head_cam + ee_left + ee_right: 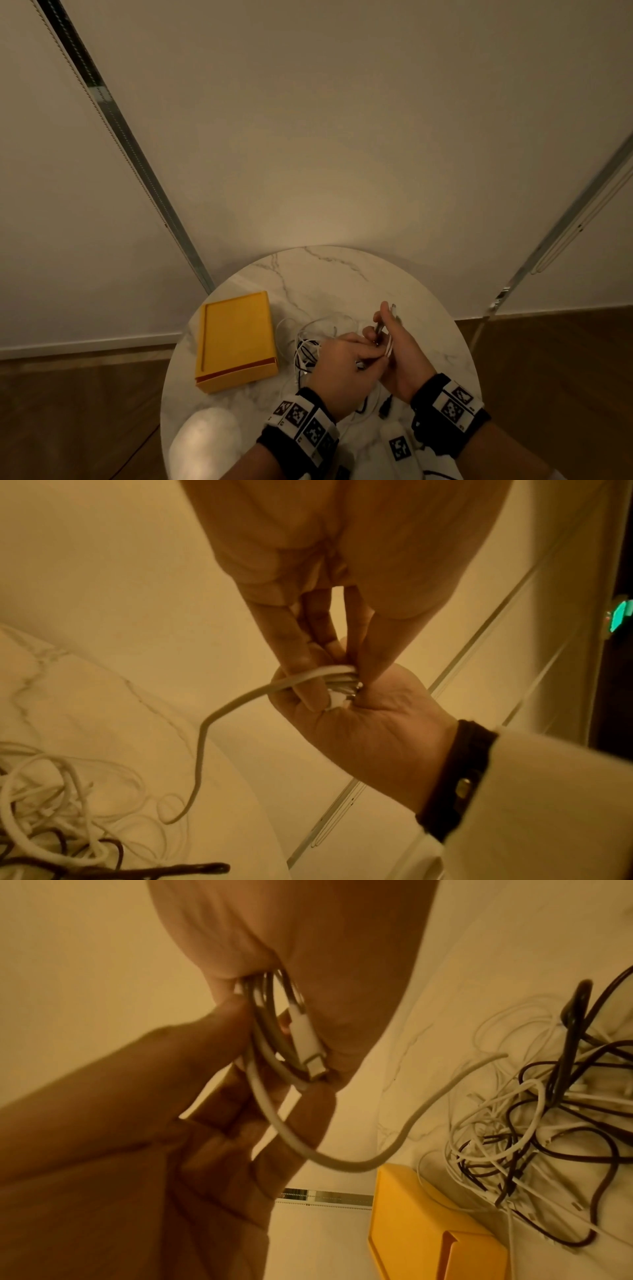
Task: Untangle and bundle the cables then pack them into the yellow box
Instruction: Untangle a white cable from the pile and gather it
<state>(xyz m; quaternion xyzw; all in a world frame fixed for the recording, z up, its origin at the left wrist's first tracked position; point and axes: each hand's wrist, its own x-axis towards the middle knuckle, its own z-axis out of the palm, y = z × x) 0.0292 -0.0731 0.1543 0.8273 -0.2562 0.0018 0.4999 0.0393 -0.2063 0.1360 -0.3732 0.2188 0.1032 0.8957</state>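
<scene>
- Both hands meet lower right of centre in the head view: right hand curled round the small coil of white cable; left hand pinches the same coil, fingers closed on it.
- Risk: the plug end sits loose against the coil; if the pinch slackens, the loops likely spring open.
- The free tail runs down toward the tangled pile on the worktop; pulling may snag it and drag the pile.
- Yellow box, left of the pile, looks closed; packing probably needs a free hand.
</scene>
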